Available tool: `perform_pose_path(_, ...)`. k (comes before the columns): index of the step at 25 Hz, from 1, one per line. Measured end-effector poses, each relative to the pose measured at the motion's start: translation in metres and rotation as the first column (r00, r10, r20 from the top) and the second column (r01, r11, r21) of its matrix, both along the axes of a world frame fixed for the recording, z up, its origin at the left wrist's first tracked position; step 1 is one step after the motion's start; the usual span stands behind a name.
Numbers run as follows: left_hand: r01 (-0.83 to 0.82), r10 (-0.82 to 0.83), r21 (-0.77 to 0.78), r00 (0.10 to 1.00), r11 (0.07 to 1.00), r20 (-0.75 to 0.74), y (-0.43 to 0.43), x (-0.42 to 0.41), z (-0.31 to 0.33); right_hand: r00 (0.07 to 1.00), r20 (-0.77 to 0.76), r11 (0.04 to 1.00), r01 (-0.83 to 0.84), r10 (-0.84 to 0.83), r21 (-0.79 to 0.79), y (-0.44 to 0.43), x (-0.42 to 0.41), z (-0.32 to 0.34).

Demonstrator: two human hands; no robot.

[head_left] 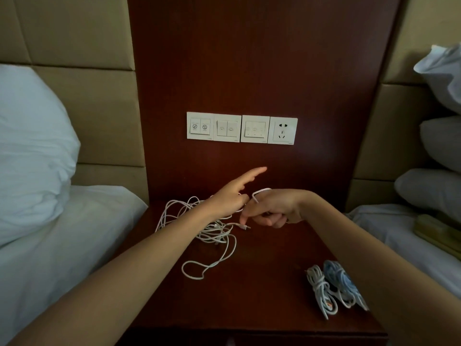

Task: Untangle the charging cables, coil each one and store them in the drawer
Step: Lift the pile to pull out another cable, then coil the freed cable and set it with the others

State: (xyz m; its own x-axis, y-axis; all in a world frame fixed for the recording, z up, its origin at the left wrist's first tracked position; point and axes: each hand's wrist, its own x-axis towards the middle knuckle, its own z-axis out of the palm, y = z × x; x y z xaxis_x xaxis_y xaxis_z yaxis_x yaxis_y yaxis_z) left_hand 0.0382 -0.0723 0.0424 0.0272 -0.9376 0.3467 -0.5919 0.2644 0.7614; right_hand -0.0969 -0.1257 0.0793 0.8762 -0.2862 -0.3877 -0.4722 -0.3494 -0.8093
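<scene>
A tangle of white charging cables lies on the dark wooden nightstand, with one loose loop trailing toward the front. My left hand hovers over the tangle, index finger stretched out, the other fingers curled round a white strand. My right hand is closed on the same white cable, a short loop of which sticks up above its knuckles; a plug end dangles just below. At the front right lie a coiled white cable and a coiled pale blue cable, side by side. No drawer is visible.
A row of white wall switches and a socket sits on the wooden panel behind. Beds with white sheets and pillows flank the nightstand on both sides. An olive-coloured object lies on the right bed.
</scene>
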Motion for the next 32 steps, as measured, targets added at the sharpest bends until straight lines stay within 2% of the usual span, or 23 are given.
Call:
perform_pose_path(2, 0.056, -0.049, -0.051, 0.992, 0.997, 0.117, 0.002, -0.004, -0.008, 0.996, 0.065, 0.998, -0.059, 0.057, 0.034, 0.003, -0.014, 0.000)
perform_pose_path(4, 0.025, 0.005, -0.140, 0.977, 0.990, 0.215, 0.005, -0.002, -0.017, 0.975, 0.213, 0.994, 0.041, -0.063, 0.105, 0.001, -0.024, -0.007)
perform_pose_path(6, -0.018, 0.054, -0.177, 0.978, 0.984, 0.200, 0.012, -0.003, -0.024, 0.896, 0.363, 0.964, 0.208, -0.255, 0.165, -0.003, -0.029, -0.019)
perform_pose_path(8, -0.101, 0.128, -0.191, 0.982, 0.976, 0.138, 0.018, -0.008, -0.031, 0.839, 0.429, 0.941, 0.321, -0.334, 0.105, -0.001, -0.031, -0.036)
perform_pose_path(10, -0.195, 0.222, -0.264, 0.972, 0.944, 0.074, 0.020, -0.018, -0.043, 0.789, 0.475, 0.917, 0.380, -0.391, 0.124, 0.006, -0.026, -0.059)
perform_pose_path(12, -0.274, 0.293, -0.323, 0.956, 0.906, 0.011, 0.019, -0.028, -0.058, 0.666, 0.557, 0.865, 0.429, -0.497, 0.259, 0.015, -0.016, -0.083)
perform_pose_path(14, -0.294, 0.306, -0.302, 0.952, 0.907, -0.007, 0.019, -0.034, -0.072, 0.450, 0.614, 0.761, 0.375, -0.648, 0.529, 0.020, -0.009, -0.106)
perform_pose_path(16, -0.260, 0.304, -0.264, 0.942, 0.929, 0.143, 0.019, -0.031, -0.087, 0.248, 0.557, 0.606, 0.211, -0.792, 0.767, 0.017, -0.008, -0.121)
perform_pose_path(17, -0.240, 0.303, -0.253, 0.918, 0.937, 0.255, 0.018, -0.030, -0.095, 0.197, 0.516, 0.546, 0.152, -0.834, 0.824, 0.013, -0.010, -0.125)
perform_pose_path(18, -0.218, 0.291, -0.242, 0.899, 0.945, 0.326, 0.018, -0.029, -0.104, 0.176, 0.482, 0.503, 0.102, -0.858, 0.858, 0.008, -0.012, -0.127)
perform_pose_path(20, -0.177, 0.245, -0.219, 0.909, 0.960, 0.338, 0.020, -0.032, -0.115, 0.168, 0.422, 0.431, 0.020, -0.891, 0.902, 0.001, -0.012, -0.124)
perform_pose_path(21, -0.152, 0.226, -0.227, 0.911, 0.962, 0.345, 0.020, -0.033, -0.116, 0.160, 0.403, 0.411, 0.017, -0.901, 0.911, 0.000, -0.011, -0.120)
perform_pose_path(23, -0.097, 0.207, -0.256, 0.869, 0.962, 0.449, 0.016, -0.033, -0.109, 0.117, 0.370, 0.378, 0.056, -0.922, 0.924, -0.005, -0.011, -0.115)
perform_pose_path(25, -0.047, 0.139, -0.175, 0.814, 0.983, 0.563, 0.017, -0.030, -0.092, 0.089, 0.325, 0.330, 0.048, -0.942, 0.943, -0.010, -0.013, -0.112)
perform_pose_path(27, -0.014, 0.070, -0.102, 0.818, 0.995, 0.571, 0.019, -0.023, -0.078, 0.111, 0.314, 0.322, 0.058, -0.943, 0.945, -0.012, -0.016, -0.112)
perform_pose_path(31, -0.075, 0.177, -0.200, 0.811, 0.977, 0.558, 0.026, -0.006, -0.071, 0.219, 0.283, 0.299, 0.045, -0.934, 0.953, -0.006, -0.021, -0.108)
perform_pose_path(32, -0.073, 0.187, -0.231, 0.831, 0.970, 0.523, 0.026, -0.003, -0.073, 0.244, 0.277, 0.292, 0.027, -0.929, 0.956, -0.005, -0.022, -0.108)
